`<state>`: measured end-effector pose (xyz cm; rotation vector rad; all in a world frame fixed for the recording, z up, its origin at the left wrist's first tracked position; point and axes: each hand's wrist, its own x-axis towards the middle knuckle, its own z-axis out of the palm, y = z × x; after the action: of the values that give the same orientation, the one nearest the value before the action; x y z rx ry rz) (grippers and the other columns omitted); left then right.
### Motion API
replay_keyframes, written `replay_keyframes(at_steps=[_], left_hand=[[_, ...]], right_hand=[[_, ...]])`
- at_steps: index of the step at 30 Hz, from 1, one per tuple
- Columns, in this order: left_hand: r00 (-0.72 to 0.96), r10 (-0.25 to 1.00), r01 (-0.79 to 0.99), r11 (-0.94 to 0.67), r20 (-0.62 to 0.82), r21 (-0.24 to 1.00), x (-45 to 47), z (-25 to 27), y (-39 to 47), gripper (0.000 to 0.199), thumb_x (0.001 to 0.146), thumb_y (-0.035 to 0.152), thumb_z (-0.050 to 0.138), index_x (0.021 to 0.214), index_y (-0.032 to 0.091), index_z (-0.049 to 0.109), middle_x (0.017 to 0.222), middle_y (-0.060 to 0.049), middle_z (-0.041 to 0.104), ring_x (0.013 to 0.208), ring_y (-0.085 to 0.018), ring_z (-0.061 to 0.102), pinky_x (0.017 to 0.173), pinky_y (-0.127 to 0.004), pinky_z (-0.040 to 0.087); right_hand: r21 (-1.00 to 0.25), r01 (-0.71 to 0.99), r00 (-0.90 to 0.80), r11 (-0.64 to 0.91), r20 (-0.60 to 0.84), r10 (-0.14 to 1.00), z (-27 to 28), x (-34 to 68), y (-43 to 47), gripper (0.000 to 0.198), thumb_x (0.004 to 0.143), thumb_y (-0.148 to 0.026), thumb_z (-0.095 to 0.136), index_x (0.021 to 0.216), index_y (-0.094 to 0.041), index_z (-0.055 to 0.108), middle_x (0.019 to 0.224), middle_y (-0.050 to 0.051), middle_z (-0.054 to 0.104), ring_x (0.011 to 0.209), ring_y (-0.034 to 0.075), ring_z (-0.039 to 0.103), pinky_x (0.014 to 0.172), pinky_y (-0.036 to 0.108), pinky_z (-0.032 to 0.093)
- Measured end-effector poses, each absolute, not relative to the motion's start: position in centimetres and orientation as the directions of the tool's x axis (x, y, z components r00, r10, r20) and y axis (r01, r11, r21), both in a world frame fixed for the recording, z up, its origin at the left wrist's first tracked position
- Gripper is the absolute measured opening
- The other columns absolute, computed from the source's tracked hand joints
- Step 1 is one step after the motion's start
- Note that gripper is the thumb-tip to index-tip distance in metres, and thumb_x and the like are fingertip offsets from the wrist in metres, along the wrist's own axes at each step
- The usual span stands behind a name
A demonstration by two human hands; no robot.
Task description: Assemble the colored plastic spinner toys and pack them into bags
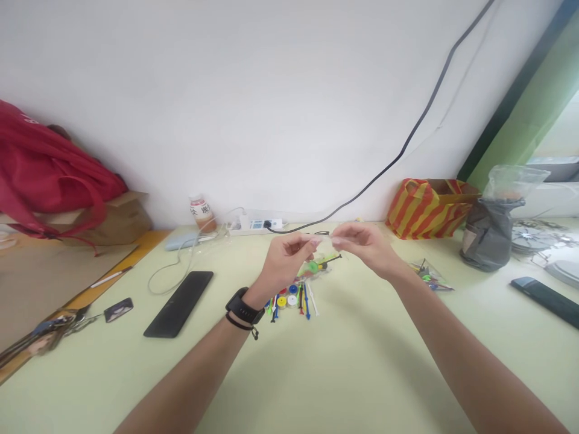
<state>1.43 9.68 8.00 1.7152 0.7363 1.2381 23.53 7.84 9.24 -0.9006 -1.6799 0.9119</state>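
Observation:
My left hand (286, 260), with a black watch (245, 306) on its wrist, pinches the top edge of a small clear plastic bag (322, 266). Thumb and fingers of my right hand (365, 246) are closed on the other side of that edge. Green, yellow and black plastic pieces show in the bag, partly hidden by my left hand. Just below it on the table lie several small round pieces (293, 300) in blue, yellow, white and red. Beside them are thin coloured plastic sticks (307, 301), laid roughly side by side.
Another clear bag of small parts (429, 276) lies to the right. A black phone-like slab (178, 304), keys (58, 328) and a cable occupy the left. Along the wall stand a bottle (203, 214), a power strip (257, 226), a striped bag (427, 208) and a grey bag (486, 235).

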Motion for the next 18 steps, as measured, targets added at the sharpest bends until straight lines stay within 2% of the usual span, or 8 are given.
replay_keyframes(at_steps=[3, 10, 15, 18], left_hand=[[0.334, 0.839, -0.036, -0.443, 0.429, 0.896, 0.7, 8.3, 10.1, 0.023, 0.087, 0.038, 0.078, 0.096, 0.017, 0.082, 0.072, -0.002, 0.07, 0.065, -0.012, 0.061, 0.063, -0.024, 0.052], [0.42, 0.809, -0.037, -0.438, 0.412, 0.898, -1.2, 9.6, 10.7, 0.023, 0.083, 0.033, 0.082, 0.099, 0.016, 0.082, 0.088, -0.008, 0.078, 0.077, -0.018, 0.07, 0.076, -0.032, 0.059], [0.417, 0.814, -0.056, -0.421, 0.404, 0.905, -1.9, 9.7, 11.1, 0.018, 0.085, 0.029, 0.079, 0.097, 0.016, 0.083, 0.091, -0.01, 0.08, 0.087, -0.023, 0.075, 0.085, -0.037, 0.061], [0.407, 0.818, -0.114, -0.396, 0.406, 0.911, -1.8, 9.5, 11.2, 0.018, 0.089, 0.028, 0.072, 0.094, 0.016, 0.084, 0.093, -0.012, 0.08, 0.089, -0.024, 0.075, 0.087, -0.037, 0.061]], right_hand=[[-0.883, 0.135, -0.235, 0.449, 0.412, 0.881, 9.5, 23.6, 7.7, 0.027, 0.084, -0.048, 0.078, 0.091, -0.022, 0.078, 0.092, 0.006, 0.075, 0.083, 0.02, 0.066, 0.077, 0.036, 0.055], [-0.9, 0.046, -0.213, 0.433, 0.415, 0.885, 9.3, 24.0, 7.8, 0.022, 0.083, -0.039, 0.081, 0.1, -0.024, 0.081, 0.087, 0.005, 0.077, 0.078, 0.02, 0.068, 0.076, 0.037, 0.056], [-0.903, 0.009, -0.247, 0.43, 0.415, 0.876, 8.9, 24.1, 8.0, 0.012, 0.087, -0.031, 0.075, 0.092, -0.025, 0.084, 0.088, 0.005, 0.077, 0.086, 0.022, 0.068, 0.081, 0.037, 0.054], [-0.896, -0.007, -0.271, 0.445, 0.43, 0.861, 9.1, 24.0, 8.0, 0.017, 0.09, -0.031, 0.069, 0.09, -0.025, 0.085, 0.092, 0.006, 0.076, 0.09, 0.023, 0.067, 0.083, 0.038, 0.053]])
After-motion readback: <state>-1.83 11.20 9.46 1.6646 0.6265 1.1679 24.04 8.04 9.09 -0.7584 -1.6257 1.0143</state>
